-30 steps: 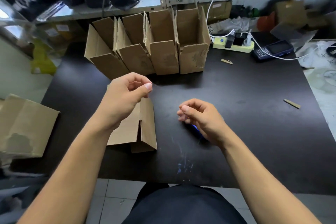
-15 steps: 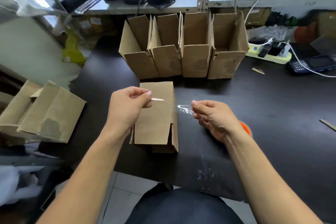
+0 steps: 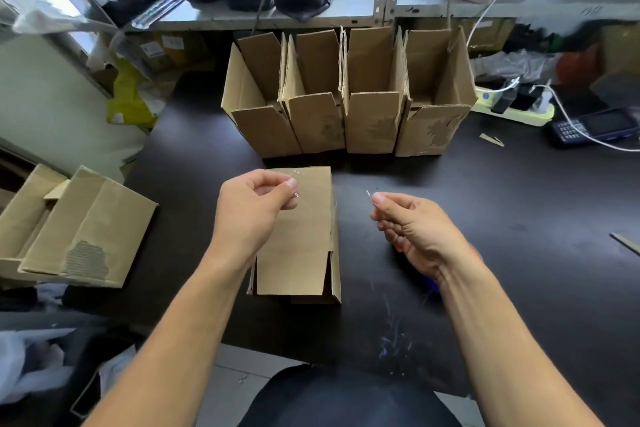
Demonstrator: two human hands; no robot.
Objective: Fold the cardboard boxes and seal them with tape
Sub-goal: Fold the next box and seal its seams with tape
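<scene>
A small brown cardboard box [image 3: 301, 236] lies on the black table [image 3: 502, 218] in front of me, its flaps toward me. My left hand [image 3: 256, 208] hovers over the box's left half and pinches one end of a clear tape strip [image 3: 332, 192]. My right hand [image 3: 408, 229] is to the right of the box and pinches the strip's other end. The strip is nearly invisible; only glints show between the hands. An orange and blue object, mostly hidden, lies under my right hand.
Several open cardboard boxes [image 3: 349, 97] stand in a row at the back of the table. A larger box [image 3: 79, 229] lies off the table's left edge. A power strip [image 3: 512, 107] and a handheld terminal [image 3: 599, 126] with cables sit at the back right. Shelves rise behind.
My hands have drawn apart, stretching the tape out above the box. The view has shifted left and forward, centring the box.
</scene>
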